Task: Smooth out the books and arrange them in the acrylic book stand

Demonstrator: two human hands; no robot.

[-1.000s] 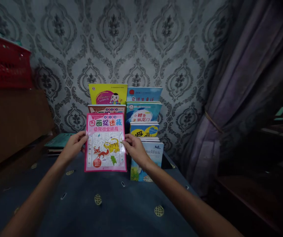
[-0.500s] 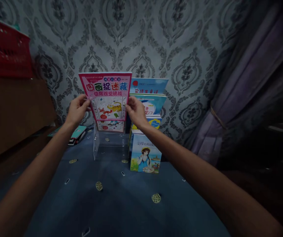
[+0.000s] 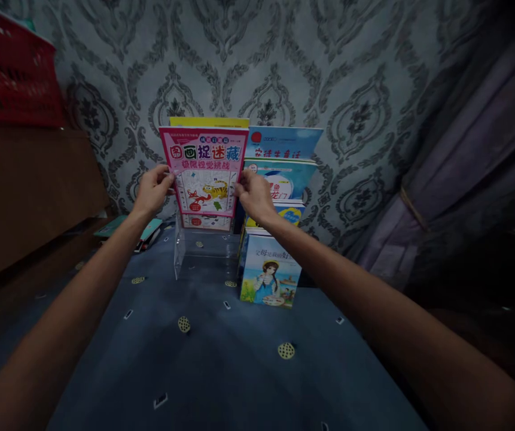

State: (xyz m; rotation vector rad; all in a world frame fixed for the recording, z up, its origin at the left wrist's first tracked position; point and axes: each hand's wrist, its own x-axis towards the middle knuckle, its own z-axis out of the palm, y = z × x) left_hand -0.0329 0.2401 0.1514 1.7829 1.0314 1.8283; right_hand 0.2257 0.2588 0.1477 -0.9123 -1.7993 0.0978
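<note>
A pink children's book point(image 3: 205, 170) with a tiger and a fox on its cover stands upright between my hands. My left hand point(image 3: 153, 190) grips its left edge and my right hand point(image 3: 254, 194) grips its right edge. The book is over the left column of a clear tiered display stand point(image 3: 184, 254), in front of a yellow book point(image 3: 209, 121) whose top edge shows behind it. Another book's lower edge point(image 3: 206, 222) shows below the pink one. The stand's front lower left slot holds no book.
The right column holds several books, a girl-cover book point(image 3: 270, 278) in front. The stand sits on a dark blue patterned cloth point(image 3: 212, 359). Books point(image 3: 143, 232) lie flat at the left, near a brown cabinet point(image 3: 24, 191) bearing a red basket point(image 3: 8, 75). A purple curtain point(image 3: 454, 155) hangs right.
Both hands lifted the pink book from the stand's low front position up to the rear tiers. It now covers the yellow book, and the front lower slot is bare.
</note>
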